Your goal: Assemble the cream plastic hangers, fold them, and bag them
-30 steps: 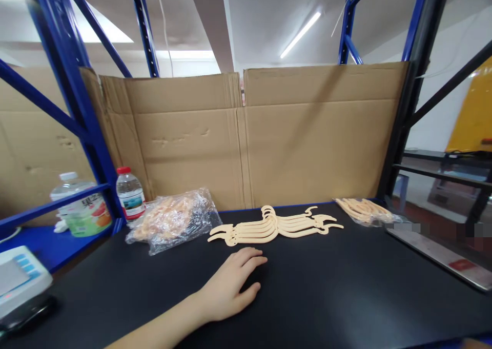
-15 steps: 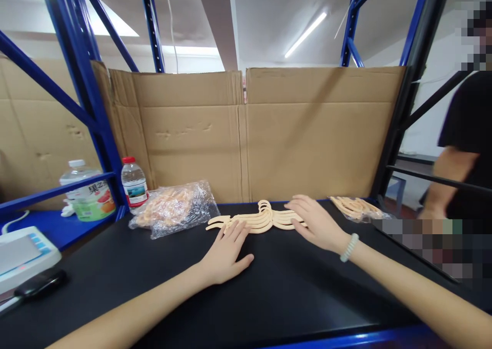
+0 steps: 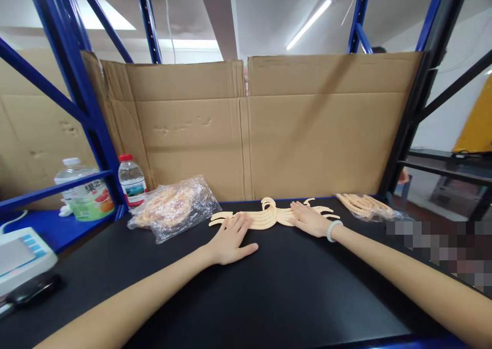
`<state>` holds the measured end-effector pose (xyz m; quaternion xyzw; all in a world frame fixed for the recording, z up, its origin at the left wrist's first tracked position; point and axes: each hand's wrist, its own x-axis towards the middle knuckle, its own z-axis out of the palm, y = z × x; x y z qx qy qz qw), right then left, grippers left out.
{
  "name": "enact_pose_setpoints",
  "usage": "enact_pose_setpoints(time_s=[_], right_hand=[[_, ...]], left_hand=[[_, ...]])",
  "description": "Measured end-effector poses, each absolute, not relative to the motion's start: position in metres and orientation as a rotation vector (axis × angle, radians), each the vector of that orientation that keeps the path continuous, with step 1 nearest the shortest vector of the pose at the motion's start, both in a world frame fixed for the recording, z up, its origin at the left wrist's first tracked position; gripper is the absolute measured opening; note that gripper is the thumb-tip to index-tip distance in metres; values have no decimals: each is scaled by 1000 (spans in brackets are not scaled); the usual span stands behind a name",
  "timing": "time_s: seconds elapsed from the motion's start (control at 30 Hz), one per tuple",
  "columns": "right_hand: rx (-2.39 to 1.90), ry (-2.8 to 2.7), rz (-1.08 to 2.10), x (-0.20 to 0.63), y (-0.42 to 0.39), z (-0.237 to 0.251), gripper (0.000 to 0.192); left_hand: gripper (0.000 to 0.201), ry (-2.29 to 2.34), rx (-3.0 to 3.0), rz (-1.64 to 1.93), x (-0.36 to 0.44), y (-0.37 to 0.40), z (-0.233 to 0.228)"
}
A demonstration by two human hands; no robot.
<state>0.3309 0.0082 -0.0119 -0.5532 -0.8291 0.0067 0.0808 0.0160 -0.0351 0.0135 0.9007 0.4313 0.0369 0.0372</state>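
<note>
Several cream-coloured hangers (image 3: 265, 219) lie overlapped in a flat stack on the black table, hooks pointing away from me. My left hand (image 3: 229, 240) rests flat across the stack's left arm, fingers spread and thumb out to the right. On the right arm of the stack lies my right hand (image 3: 309, 220), fingers stretched out, a pale beaded bracelet (image 3: 333, 231) at its wrist. Neither hand is closed round a hanger. Parts of the hangers under both hands are hidden.
A clear plastic bag (image 3: 175, 208) of cream-coloured pieces lies left, beside a red-capped bottle (image 3: 131, 180). Another bagged bundle (image 3: 365, 206) lies right. Cardboard (image 3: 184, 139) walls the back between blue posts. A white device with buttons (image 3: 25, 257) and a large jug (image 3: 84, 192) stand far left.
My right hand has come down onto the right arm of the hangers, where it hovered or barely touched before. My left hand stays on the left arm. The person at the right has left view.
</note>
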Motion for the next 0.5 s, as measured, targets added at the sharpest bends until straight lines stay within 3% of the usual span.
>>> enact_pose_setpoints(time_s=[0.17,0.27,0.5], right_hand=[[-1552,-2378,-101,335,-6,-5,69],[-1472,-2320,-187,341,-24,0,54],[-1237,-2265,-268,359,-47,-6,28]], left_hand=[[67,1366,2896,332,16,-48,16],[48,1109,3033,397,16,-70,20],[40,853,2964,401,14,-95,17]])
